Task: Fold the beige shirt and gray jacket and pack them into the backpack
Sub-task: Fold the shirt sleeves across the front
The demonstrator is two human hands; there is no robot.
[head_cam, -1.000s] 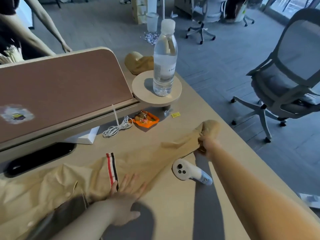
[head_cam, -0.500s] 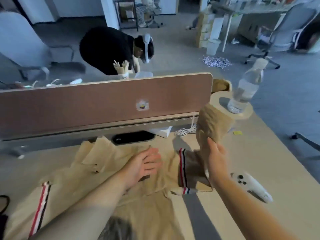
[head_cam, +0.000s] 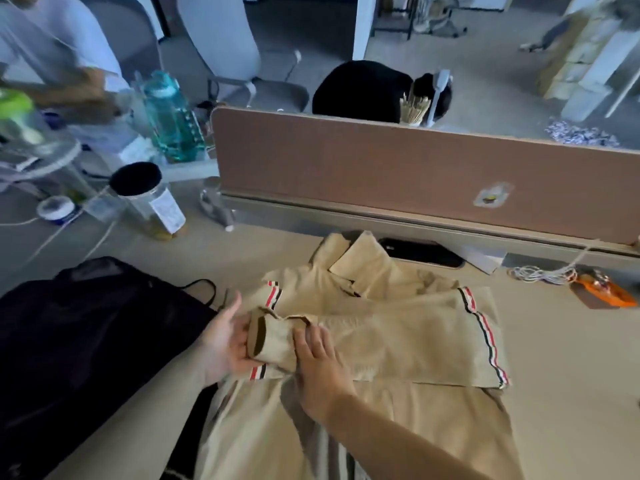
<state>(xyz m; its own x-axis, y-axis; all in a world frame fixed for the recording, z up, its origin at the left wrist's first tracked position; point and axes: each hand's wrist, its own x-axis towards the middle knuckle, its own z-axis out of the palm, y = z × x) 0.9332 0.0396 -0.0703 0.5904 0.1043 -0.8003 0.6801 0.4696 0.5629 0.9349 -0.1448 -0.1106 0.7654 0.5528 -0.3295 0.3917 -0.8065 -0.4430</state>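
Note:
The beige shirt (head_cam: 408,334) lies flat on the desk, collar toward the brown divider, with red, white and dark striped trim on its sleeves. Both sleeves are folded across its chest. My left hand (head_cam: 225,344) holds the cuff end of the top sleeve at the shirt's left side. My right hand (head_cam: 318,368) presses down on the same sleeve just right of the cuff. The black backpack (head_cam: 90,344) lies on the desk directly left of the shirt. A gray strip of cloth shows under the shirt's lower edge; I cannot tell whether it is the gray jacket.
A brown divider panel (head_cam: 398,174) runs behind the shirt. A black-lidded jar (head_cam: 152,206), a teal water bottle (head_cam: 173,119) and cables stand at the back left. A white cable (head_cam: 540,271) and an orange packet (head_cam: 602,292) lie at right. People sit beyond the divider.
My view has swung left. My right hand carried the right sleeve across the shirt's chest and laid it down. My left hand moved from the chest to the sleeve's cuff.

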